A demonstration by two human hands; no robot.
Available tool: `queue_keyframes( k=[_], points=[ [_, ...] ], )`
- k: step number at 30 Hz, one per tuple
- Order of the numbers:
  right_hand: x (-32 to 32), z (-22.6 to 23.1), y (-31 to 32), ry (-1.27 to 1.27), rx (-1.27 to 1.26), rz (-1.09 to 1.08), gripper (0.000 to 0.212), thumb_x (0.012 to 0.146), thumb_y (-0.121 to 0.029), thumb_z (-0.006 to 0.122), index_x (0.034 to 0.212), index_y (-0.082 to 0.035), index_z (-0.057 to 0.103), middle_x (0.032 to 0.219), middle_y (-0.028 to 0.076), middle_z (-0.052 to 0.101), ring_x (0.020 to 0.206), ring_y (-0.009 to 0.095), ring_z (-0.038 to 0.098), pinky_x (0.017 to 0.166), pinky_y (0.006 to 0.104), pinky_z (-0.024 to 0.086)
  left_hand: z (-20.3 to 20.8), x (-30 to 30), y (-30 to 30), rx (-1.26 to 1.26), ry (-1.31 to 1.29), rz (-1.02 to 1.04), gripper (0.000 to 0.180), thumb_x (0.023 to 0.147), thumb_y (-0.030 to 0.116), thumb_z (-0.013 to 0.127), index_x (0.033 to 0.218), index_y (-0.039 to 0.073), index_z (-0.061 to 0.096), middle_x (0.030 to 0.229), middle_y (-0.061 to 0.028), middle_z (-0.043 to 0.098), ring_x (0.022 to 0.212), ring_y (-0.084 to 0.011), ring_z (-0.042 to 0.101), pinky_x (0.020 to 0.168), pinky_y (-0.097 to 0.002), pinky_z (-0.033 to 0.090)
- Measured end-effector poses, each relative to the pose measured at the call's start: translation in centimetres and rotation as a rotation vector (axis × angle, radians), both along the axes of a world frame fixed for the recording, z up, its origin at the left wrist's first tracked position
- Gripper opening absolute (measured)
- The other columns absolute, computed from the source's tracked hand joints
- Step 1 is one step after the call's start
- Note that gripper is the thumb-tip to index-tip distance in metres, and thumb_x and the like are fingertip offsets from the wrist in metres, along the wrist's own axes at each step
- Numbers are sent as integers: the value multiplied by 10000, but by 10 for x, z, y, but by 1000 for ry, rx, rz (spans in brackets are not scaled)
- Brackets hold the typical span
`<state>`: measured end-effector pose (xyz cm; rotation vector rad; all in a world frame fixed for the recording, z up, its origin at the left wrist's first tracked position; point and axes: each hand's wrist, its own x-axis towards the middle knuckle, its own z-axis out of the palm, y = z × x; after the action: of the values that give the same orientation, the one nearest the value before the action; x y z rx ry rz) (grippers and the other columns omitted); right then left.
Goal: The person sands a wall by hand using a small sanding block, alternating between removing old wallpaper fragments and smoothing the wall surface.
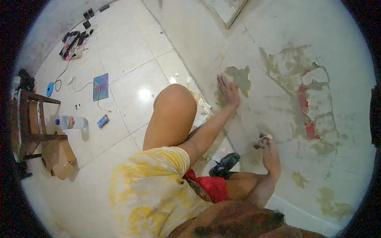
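Note:
My left hand [229,91] lies with outstretched fingers against the pale wall [274,75]. Just beyond its fingertips is a grey-green bare patch [240,79] where the paint has come off. Lower along the same wall, my right hand [270,143] is closed around a small dark thing [262,141] held at the surface. Blur and shadow hide what kind of thing it is. Around it the wall looks smeared and dull. Farther right, peeled areas show greenish plaster and a red strip [303,103].
White flakes [203,109] lie on the tiled floor by the wall's foot. Left on the floor are a plastic bottle [74,122], a blue flat sheet [101,87], a cable, a wooden chair [29,119] and a cardboard box [57,156]. A framed panel [227,10] is at the top.

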<state>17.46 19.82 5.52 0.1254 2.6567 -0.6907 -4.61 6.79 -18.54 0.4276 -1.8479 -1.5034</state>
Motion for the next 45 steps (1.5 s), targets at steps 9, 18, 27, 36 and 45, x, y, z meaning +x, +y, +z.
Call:
queue_keyframes(
  k=[9,18,27,36,45],
  points=[
    [29,-31,123,728,121,-317,470,910,-194,527,1341,-26,441,1294,229,517,1200,385,499,949,443,462,7,44,58,480,-495,-258,656,1010,420,274,1504,22,105,1559,-233,51,1449,-358,33,1167,-450,47],
    [176,-31,189,1020,-456,-949,476,911,-204,533,1339,-18,441,1305,218,508,1185,363,513,946,445,466,102,94,88,501,-242,-500,684,1010,386,299,1495,-10,25,1556,-245,-18,1447,-376,-21,1165,-464,24],
    [264,1,113,1339,-1091,-1190,463,945,-261,505,1317,11,457,1237,169,553,1082,284,566,926,437,482,12,-56,3,-242,-233,-39,581,1007,242,301,1470,-62,126,1540,-279,57,1434,-416,60,1153,-522,83],
    [497,131,56,2068,182,-1197,437,944,-332,441,1223,-11,544,1165,134,597,1058,273,566,963,429,453,-18,62,99,87,-228,-214,642,1025,297,297,1438,-134,61,1509,-345,32,1420,-459,37,1171,-464,90],
    [426,163,-3,2309,232,-889,443,956,-355,398,1201,-17,546,1097,150,614,1030,280,575,919,426,464,1,55,128,-448,-459,-38,583,1023,215,297,1448,-113,69,1509,-338,73,1422,-432,94,1158,-464,142]
  ],
)
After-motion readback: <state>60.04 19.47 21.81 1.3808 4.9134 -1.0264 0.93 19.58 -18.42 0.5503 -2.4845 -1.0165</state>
